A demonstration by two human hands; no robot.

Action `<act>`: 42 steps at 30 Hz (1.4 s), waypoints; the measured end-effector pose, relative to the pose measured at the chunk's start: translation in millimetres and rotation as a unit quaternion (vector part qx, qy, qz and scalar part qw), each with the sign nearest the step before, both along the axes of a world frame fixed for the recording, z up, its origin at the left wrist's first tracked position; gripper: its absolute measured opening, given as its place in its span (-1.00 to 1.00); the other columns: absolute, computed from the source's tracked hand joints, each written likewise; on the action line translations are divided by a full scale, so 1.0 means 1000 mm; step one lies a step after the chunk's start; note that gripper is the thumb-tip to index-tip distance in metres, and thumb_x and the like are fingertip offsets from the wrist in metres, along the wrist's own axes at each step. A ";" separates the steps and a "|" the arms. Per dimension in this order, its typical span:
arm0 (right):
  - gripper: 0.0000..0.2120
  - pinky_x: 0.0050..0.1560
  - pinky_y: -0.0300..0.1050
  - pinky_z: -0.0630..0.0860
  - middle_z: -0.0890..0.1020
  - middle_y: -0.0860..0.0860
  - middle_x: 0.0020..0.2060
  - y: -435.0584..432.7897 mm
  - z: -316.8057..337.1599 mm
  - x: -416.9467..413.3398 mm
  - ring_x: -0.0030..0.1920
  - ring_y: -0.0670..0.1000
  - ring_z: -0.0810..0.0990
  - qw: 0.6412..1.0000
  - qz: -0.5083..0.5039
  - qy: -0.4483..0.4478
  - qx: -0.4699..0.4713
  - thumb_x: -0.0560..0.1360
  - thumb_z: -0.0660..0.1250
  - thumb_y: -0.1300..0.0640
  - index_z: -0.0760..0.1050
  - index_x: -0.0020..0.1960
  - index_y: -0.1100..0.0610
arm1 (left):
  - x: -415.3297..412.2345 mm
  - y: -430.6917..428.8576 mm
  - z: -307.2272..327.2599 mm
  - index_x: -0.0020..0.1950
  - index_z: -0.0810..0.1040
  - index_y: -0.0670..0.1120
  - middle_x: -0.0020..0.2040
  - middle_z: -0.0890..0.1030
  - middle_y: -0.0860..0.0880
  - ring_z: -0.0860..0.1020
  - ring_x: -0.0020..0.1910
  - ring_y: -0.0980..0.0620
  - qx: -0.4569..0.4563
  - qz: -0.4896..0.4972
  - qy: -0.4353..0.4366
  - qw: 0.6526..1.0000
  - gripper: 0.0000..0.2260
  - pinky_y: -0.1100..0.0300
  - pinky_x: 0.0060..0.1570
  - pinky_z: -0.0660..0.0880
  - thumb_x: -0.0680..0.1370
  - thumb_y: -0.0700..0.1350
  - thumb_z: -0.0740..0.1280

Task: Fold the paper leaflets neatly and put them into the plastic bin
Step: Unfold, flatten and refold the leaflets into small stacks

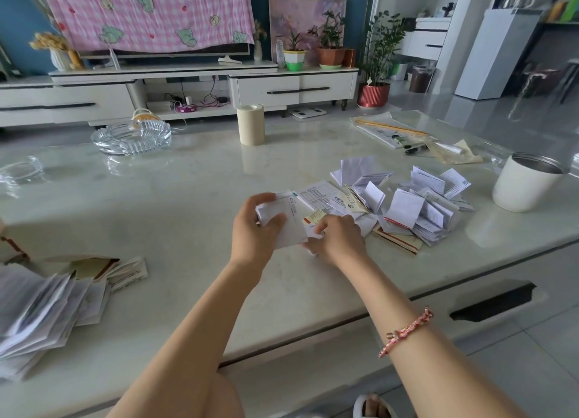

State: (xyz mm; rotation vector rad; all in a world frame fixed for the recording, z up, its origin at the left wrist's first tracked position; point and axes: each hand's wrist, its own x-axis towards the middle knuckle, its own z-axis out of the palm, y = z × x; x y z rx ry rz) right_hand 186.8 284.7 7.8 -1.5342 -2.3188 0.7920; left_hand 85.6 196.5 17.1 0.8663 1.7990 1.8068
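Bare forearms reach over the table (188,198); the left hand (253,229) grips a white leaflet (289,226) while the right hand (336,234) pinches its edge. Matching corners before creasing should keep the fold neat.

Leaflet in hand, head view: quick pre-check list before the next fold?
1. Leaflet gripped by both hands: ok; left hand holds its near-left side, right hand its right edge.
2. Leaflet edges lined up for a crease: cannot tell, fingers cover them.
3. Clear table under the hands for pressing flat: ok.
4. Unfolded pile within reach on the right: ok.
5. Plastic bin located for drop-off: not ok, none clearly visible; the stack of papers at the left edge may sit in something, cannot tell.
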 end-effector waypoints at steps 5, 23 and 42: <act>-0.66 -0.44 -0.20 0.20 0.38 -0.01 -0.35 0.004 0.000 0.002 -0.22 0.09 0.40 1.000 -0.009 0.002 -0.014 0.30 0.44 0.14 0.25 -0.37 0.09 | 0.005 0.000 0.003 0.09 0.51 0.04 -0.09 0.54 0.01 0.47 -0.23 0.10 0.014 -0.007 0.026 1.000 -0.73 0.48 -0.38 0.41 0.52 -0.31 0.28; -0.73 -0.51 -0.26 0.24 0.35 0.04 -0.46 -0.005 0.043 0.032 -0.51 -0.07 0.27 0.897 -0.030 0.439 -0.042 0.53 0.28 0.18 0.32 -0.31 0.17 | 0.012 0.004 0.005 0.16 0.50 -0.01 -0.05 0.53 0.06 0.49 -0.10 0.03 0.033 0.033 0.026 0.999 -0.74 0.16 -0.06 0.48 0.51 -0.23 0.36; -0.89 -0.43 -0.26 0.44 0.53 0.07 -0.35 -0.012 0.033 0.022 -0.59 -0.21 0.47 0.890 -0.093 0.447 0.002 0.52 0.25 0.24 0.41 -0.19 0.18 | 0.026 0.001 0.015 -0.07 0.50 0.16 -0.08 0.62 -0.11 0.52 -0.24 0.02 0.055 -0.030 0.063 0.996 -0.73 0.35 -0.35 0.46 0.49 -0.25 0.37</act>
